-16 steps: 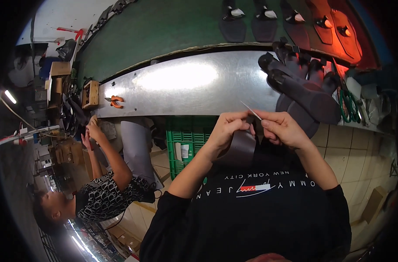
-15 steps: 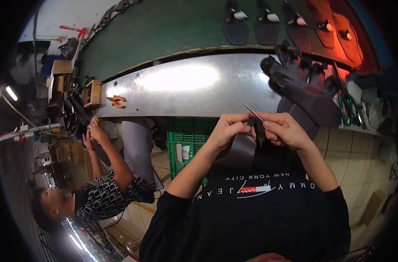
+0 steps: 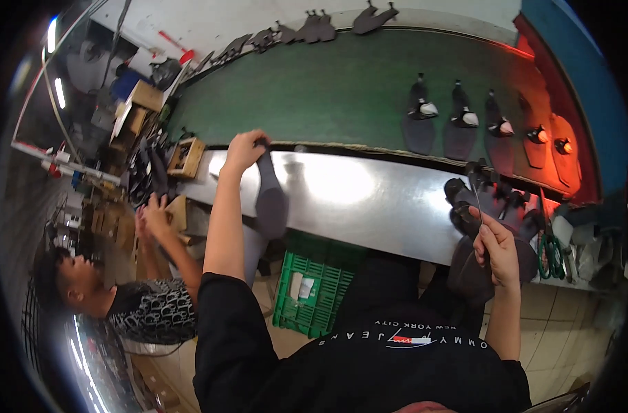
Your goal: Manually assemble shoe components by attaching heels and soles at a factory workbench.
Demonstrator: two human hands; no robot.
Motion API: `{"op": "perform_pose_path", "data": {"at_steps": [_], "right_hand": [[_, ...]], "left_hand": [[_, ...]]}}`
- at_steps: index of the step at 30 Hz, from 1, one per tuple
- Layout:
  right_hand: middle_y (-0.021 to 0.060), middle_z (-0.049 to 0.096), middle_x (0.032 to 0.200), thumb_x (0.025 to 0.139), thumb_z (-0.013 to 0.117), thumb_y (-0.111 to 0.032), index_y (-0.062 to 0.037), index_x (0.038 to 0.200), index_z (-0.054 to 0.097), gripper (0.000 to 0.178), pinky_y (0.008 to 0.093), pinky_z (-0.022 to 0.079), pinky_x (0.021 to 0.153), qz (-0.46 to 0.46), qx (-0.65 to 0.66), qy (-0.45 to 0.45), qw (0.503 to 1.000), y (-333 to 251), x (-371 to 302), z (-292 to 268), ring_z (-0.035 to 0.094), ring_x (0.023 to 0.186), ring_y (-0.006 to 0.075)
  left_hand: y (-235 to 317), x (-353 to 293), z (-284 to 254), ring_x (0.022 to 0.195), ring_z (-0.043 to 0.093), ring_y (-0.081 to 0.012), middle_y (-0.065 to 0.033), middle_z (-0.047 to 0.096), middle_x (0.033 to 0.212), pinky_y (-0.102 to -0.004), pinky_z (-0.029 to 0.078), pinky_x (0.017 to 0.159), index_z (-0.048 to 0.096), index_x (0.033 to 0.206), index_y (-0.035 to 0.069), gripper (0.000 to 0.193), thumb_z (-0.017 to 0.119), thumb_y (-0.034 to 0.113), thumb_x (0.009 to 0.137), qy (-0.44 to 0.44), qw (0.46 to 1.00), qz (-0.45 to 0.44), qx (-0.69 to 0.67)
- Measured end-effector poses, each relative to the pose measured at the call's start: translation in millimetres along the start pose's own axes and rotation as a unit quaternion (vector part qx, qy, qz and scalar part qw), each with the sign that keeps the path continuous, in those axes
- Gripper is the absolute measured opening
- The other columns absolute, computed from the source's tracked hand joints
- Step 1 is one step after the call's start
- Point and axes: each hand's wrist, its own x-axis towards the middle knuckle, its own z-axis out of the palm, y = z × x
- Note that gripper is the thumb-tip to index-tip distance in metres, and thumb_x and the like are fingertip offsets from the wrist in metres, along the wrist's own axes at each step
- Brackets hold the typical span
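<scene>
My left hand [image 3: 247, 151] is closed around the narrow end of a dark sandal sole [image 3: 271, 203], held over the left part of the metal ledge with its wide end hanging toward me. In my right hand [image 3: 497, 246] is a thin metal tool [image 3: 477, 196], standing nearly upright between the fingers; its exact kind is unclear. Just behind and beside that hand lies a pile of dark sandal soles [image 3: 469, 272] with black straps, partly covered by it.
Beyond the metal ledge [image 3: 376, 220] runs a green belt [image 3: 314, 96], bearing several sandals [image 3: 458, 124] at right under red light. Green-handled scissors [image 3: 551, 255] lie at far right. A wooden box [image 3: 186, 157] stands left; a co-worker [image 3: 152, 296] sits there. Below is a green crate [image 3: 312, 292].
My hands have parted. The left has carried the sole forward and left over the ledge; the right has moved right and lower with the metal tool. The view has shifted, showing more belt.
</scene>
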Motion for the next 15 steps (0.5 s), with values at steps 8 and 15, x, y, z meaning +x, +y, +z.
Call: {"op": "perform_pose_path", "data": {"at_steps": [8,15], "right_hand": [[0.0054,0.053,0.079,0.082,0.056,0.005,-0.0041,0.115,0.063,0.035,0.0244,0.040,0.063,-0.242,-0.432,0.182,0.849,-1.9,-4.8,-53.1,0.052,0.070,0.0152],[0.0101,0.059,0.075,0.075,0.065,-0.001,-0.0045,0.089,0.065,0.015,0.0353,0.045,0.066,-0.294,-0.425,0.226,0.826,10.8,27.4,-46.3,0.057,0.070,0.0271]], "left_hand": [[69.2,47.2,30.7,0.132,0.036,-0.0354,-0.0184,0.042,0.140,-0.0466,0.036,0.103,0.042,0.138,0.014,0.070,0.066,0.016,0.072,-0.011,1.000,-0.015,0.024],[227.6,142.3,151.1,0.129,0.038,-0.0412,-0.0203,0.042,0.140,-0.0432,0.035,0.103,0.032,0.143,0.012,0.078,0.056,0.057,0.083,-0.075,0.987,-0.027,-0.142]]}}
